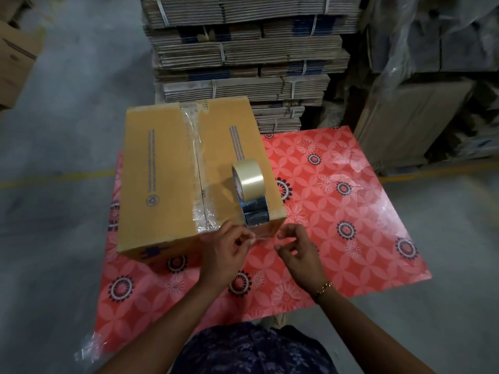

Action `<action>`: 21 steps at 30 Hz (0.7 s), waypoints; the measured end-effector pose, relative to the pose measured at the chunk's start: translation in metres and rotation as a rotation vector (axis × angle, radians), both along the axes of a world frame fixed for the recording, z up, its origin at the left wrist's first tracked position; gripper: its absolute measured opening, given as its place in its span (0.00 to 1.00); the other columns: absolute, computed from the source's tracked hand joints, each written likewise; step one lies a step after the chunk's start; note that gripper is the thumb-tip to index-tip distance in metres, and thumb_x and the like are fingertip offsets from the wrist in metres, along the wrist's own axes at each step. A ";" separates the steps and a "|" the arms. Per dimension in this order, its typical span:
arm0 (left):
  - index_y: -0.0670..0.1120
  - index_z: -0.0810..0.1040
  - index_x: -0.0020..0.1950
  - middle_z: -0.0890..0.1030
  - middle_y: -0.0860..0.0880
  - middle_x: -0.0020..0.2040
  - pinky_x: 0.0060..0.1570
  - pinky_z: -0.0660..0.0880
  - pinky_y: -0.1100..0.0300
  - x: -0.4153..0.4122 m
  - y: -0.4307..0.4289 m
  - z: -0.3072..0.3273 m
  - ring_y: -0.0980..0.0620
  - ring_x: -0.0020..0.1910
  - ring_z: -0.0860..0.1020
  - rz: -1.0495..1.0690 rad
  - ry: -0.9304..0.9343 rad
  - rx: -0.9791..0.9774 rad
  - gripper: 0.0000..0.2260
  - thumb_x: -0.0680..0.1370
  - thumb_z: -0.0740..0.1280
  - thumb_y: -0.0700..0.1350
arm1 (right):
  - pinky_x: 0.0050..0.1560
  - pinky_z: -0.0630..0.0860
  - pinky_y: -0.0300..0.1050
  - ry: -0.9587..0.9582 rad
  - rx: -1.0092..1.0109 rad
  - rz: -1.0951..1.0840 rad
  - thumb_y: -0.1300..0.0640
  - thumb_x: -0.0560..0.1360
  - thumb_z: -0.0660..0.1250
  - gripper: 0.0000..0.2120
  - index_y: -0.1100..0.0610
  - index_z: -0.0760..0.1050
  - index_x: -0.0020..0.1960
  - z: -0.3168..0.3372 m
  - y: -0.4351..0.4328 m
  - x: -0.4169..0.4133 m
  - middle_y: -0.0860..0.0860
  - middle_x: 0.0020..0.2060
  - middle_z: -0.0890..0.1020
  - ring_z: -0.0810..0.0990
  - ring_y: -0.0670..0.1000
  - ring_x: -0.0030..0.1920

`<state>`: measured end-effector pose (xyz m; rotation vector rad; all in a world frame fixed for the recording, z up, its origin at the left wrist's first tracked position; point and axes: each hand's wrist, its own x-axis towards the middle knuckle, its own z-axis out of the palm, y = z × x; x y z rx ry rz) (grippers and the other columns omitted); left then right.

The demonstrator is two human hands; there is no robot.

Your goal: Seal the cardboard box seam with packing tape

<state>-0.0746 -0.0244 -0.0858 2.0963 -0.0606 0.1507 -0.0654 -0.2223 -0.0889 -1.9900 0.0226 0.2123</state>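
Clearly, thin clear tape (266,237) is pinched betw. left hand (225,252) and right hand (299,252), grip clamped both ends; limp, sticky, light. Roll (248,179) rests atop cardboard box (162,168) on tabletop (351,211).

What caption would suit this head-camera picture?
Both hands, left and right, stretch clear tape from a dispenser atop a cardboard box.

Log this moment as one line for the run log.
box on table | seam taped | tape roll on box | left hand, right hand pinching tape strip
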 end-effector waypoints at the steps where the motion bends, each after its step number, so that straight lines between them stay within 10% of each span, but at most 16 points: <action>1: 0.50 0.83 0.46 0.78 0.57 0.47 0.44 0.78 0.58 0.000 -0.001 -0.001 0.58 0.46 0.80 0.002 0.014 -0.016 0.02 0.75 0.74 0.43 | 0.37 0.76 0.39 -0.035 -0.034 0.041 0.60 0.75 0.71 0.13 0.50 0.72 0.56 0.002 -0.001 0.004 0.44 0.51 0.80 0.80 0.44 0.37; 21: 0.50 0.83 0.45 0.79 0.55 0.47 0.46 0.75 0.65 0.000 -0.003 -0.007 0.57 0.45 0.79 0.024 0.113 -0.109 0.03 0.75 0.75 0.42 | 0.41 0.76 0.38 -0.280 -0.187 0.319 0.55 0.76 0.71 0.04 0.53 0.80 0.50 0.005 -0.008 0.035 0.50 0.47 0.81 0.80 0.46 0.44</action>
